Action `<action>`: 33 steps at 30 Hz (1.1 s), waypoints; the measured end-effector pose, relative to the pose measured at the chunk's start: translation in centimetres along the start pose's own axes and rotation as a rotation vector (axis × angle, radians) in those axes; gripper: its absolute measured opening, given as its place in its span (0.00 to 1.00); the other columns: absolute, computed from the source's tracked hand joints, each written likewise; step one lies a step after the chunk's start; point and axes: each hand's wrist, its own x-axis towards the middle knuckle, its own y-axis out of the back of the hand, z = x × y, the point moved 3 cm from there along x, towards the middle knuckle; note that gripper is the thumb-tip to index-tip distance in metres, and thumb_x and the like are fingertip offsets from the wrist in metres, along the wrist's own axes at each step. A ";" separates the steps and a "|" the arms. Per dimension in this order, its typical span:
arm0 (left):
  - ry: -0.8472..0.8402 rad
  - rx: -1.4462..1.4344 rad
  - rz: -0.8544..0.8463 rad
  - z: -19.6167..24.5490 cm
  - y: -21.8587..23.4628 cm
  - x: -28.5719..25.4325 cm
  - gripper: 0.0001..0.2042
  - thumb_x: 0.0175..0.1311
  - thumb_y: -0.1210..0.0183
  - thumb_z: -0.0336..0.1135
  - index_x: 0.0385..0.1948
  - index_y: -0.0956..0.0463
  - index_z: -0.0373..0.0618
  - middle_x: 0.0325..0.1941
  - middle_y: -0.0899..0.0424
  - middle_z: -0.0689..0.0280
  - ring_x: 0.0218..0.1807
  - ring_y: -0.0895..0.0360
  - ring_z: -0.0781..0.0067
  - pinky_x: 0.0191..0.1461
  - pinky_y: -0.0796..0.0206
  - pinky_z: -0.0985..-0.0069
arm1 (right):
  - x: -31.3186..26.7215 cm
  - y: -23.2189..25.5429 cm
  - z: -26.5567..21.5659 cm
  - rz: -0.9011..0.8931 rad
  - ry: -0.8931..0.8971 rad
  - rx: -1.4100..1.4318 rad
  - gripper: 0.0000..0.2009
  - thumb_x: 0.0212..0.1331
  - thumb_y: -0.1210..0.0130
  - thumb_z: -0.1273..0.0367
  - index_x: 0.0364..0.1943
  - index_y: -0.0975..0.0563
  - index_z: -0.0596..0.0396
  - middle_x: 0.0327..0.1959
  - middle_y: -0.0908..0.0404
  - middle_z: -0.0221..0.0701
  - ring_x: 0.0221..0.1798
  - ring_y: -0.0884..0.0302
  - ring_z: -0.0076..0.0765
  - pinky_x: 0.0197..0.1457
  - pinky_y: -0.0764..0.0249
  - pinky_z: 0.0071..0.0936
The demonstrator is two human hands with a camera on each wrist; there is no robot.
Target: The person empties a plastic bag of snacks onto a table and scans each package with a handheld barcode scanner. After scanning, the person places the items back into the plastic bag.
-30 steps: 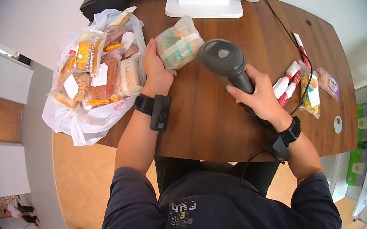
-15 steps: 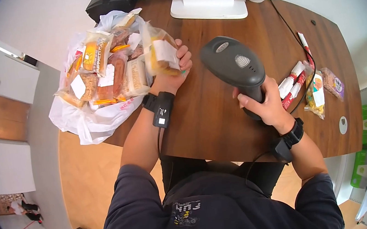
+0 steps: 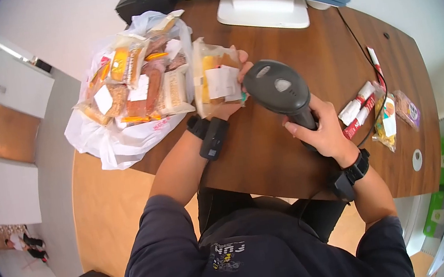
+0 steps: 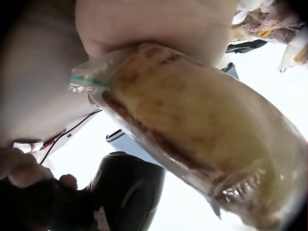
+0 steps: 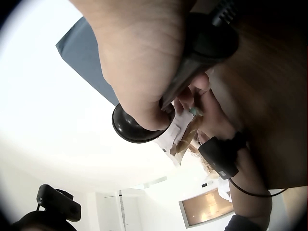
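My left hand (image 3: 225, 111) holds a clear-wrapped bread pack (image 3: 210, 89), its fingers bent over the pack's right edge. A white label on the pack faces up, toward the scanner, in the head view. Browned bread (image 4: 187, 120) fills the wrapper in the left wrist view, with a green strip at one end. My right hand (image 3: 326, 129) grips a black handheld barcode scanner (image 3: 277, 87) by its handle. The scanner's head is close beside the pack's right edge and overlaps the left fingertips in the head view.
A white plastic bag (image 3: 114, 152) heaped with packaged breads stands left of the pack. Red-and-white wrapped sticks (image 3: 357, 102), a yellow snack bag (image 3: 386, 127) and a small purple-labelled pack (image 3: 409, 109) lie at the right beside a black cable (image 3: 359, 42). A white stand base (image 3: 264, 12) is at the back.
The left hand has turned the bread pack, from its green-printed side to the side with the white label. The scanner's head has swung left, closer to the pack.
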 end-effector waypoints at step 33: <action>-0.820 0.833 0.912 9.6 -5.8 -8.0 0.19 0.77 0.57 0.48 0.38 0.26 0.41 0.39 0.23 0.65 0.41 0.24 0.73 0.48 0.30 0.72 | 1.7 2.6 3.3 0.161 -0.237 0.301 0.17 0.67 0.45 0.58 0.42 0.27 0.60 0.27 0.21 0.33 0.22 0.23 0.26 0.26 0.28 0.23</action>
